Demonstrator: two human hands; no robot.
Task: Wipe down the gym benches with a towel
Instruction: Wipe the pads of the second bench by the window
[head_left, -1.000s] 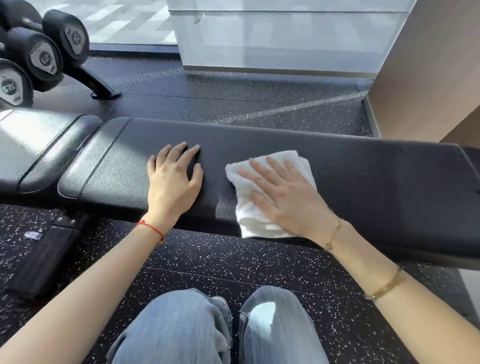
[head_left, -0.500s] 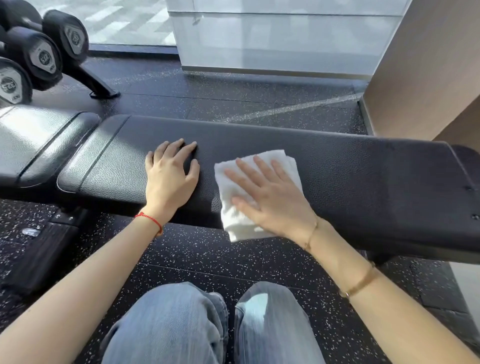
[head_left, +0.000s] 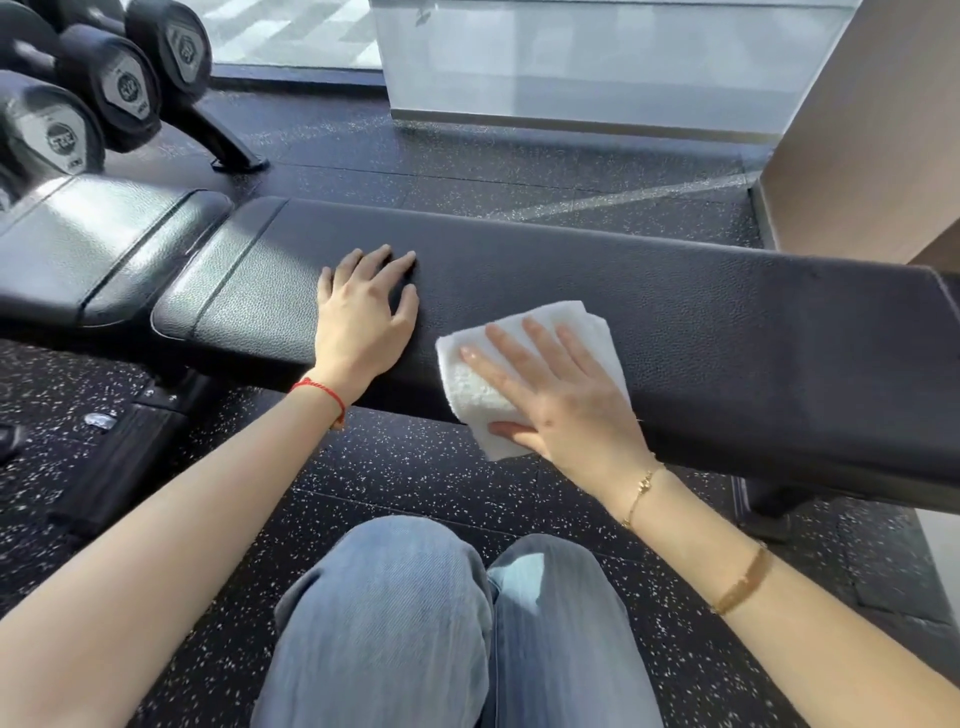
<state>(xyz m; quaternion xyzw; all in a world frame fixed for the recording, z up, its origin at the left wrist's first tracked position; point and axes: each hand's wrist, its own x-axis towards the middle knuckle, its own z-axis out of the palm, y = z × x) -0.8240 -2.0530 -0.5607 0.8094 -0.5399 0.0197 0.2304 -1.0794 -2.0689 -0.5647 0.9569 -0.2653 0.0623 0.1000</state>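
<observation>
A long black padded bench (head_left: 727, 322) runs across the view in front of me. A folded white towel (head_left: 465, 395) lies on its near edge and hangs slightly over the front. My right hand (head_left: 566, 410) presses flat on the towel with fingers spread, the thumb hooked around its lower edge. My left hand (head_left: 363, 322) rests open, palm down, on the bench pad just left of the towel, not touching it.
A second black pad (head_left: 104, 249) adjoins the bench at the left. Dumbbells on a rack (head_left: 124, 88) stand at the far left. A tan wall (head_left: 857, 130) rises at the right, a glass panel (head_left: 571, 62) behind. My jeans-clad knees (head_left: 415, 623) are below, on speckled floor.
My right hand has slid the towel leftward along the bench, closer to my left hand and nearer the front edge. My left hand stays planted on the pad.
</observation>
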